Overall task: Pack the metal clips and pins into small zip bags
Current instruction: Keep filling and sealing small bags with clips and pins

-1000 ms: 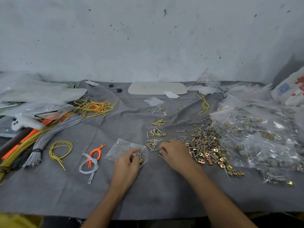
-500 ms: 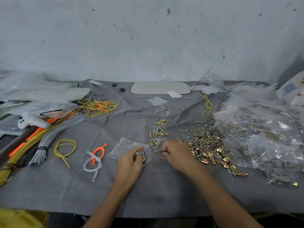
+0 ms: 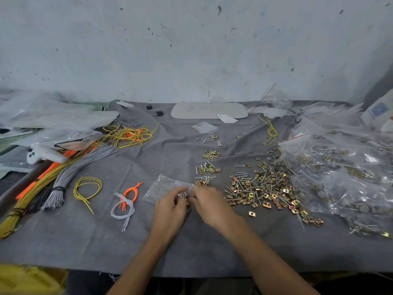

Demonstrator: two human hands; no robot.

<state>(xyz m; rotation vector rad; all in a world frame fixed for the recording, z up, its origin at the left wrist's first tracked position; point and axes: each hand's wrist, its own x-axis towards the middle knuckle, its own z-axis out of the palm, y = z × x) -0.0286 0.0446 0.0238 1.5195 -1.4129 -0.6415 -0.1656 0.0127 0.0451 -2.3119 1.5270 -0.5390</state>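
Grey cloth (image 3: 85, 241) covered the table. Near the edge, the left hand (image 3: 170, 211) pinched the bag (image 3: 163, 186) mouth, fingers curled on it. The right hand (image 3: 210, 203) had fingers pressed together on clips and pins (image 3: 186, 196) there. Best to hold the mouth wide and slide them in slowly. Farther right lay the loose pile (image 3: 265, 188).

1. On the pale, flat, round-cornered board (image 3: 209, 110) at the back of the grey cloth-covered tabletop (image 3: 170, 158), we see three faint reddish handwritten characters. They look to us like "305", but the strokes are too pale to be sure.
2. On the white plastic sack (image 3: 380, 116) at the far right edge, we see a blue printed patch and a red mark, both too blurred to read.
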